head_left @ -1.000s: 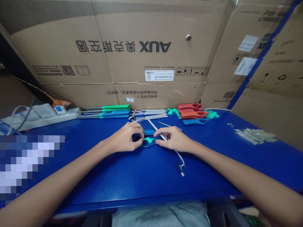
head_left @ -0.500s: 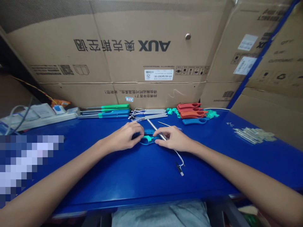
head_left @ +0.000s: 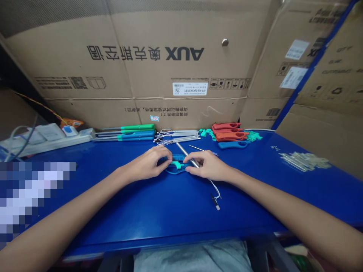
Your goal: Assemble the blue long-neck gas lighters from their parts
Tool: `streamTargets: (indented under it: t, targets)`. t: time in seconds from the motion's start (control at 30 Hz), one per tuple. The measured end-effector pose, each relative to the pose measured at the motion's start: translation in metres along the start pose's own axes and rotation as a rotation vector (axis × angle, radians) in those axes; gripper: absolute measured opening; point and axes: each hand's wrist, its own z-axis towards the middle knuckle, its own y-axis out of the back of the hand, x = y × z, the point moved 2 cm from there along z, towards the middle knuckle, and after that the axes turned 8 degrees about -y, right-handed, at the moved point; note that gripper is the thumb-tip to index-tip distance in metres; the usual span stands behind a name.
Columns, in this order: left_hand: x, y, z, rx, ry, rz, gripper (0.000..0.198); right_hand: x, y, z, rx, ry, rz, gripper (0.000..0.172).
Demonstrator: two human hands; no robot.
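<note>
A blue plastic handle shell (head_left: 176, 172) with a finger loop lies on the table between my hands. A teal trigger piece (head_left: 177, 165) sits at the shell, and my left hand (head_left: 159, 162) has thumb and forefinger closed at its left end. My right hand (head_left: 208, 165) curls round a silver metal tube (head_left: 184, 149) that slants past the shell. Its thumb and forefinger reach the shell's right end. White wires (head_left: 216, 189) with a small black-and-white end part trail from below my right hand. A second blue piece (head_left: 178, 157) lies just behind, partly hidden by fingers.
Green and blue long-necked lighters (head_left: 136, 133), metal tubes with wires (head_left: 184, 136), teal pieces (head_left: 208, 133) and red-and-blue handle shells (head_left: 229, 132) line the back. Clear-looking small parts (head_left: 304, 161) are heaped at right. A power strip (head_left: 48, 136) stands left; a cardboard wall (head_left: 141, 75) closes the back.
My left fingers have shifted very slightly at the teal trigger piece, which shows a little more of its curved shape. My right hand and the tube stay in place.
</note>
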Motion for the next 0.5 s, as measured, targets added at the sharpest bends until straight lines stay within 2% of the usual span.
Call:
streamTargets:
  t: [0.27,0.5]
  targets:
    - [0.002,-0.0026,-0.0012,0.046,0.018,-0.004,0.019,0.0004,0.0012,-0.0007,-0.001,0.0,-0.001,0.02]
    - [0.0027,0.0025,-0.0009,-0.013,-0.002,-0.017,0.017,-0.0014,0.0005,-0.0015,0.005,0.013,-0.011,0.021]
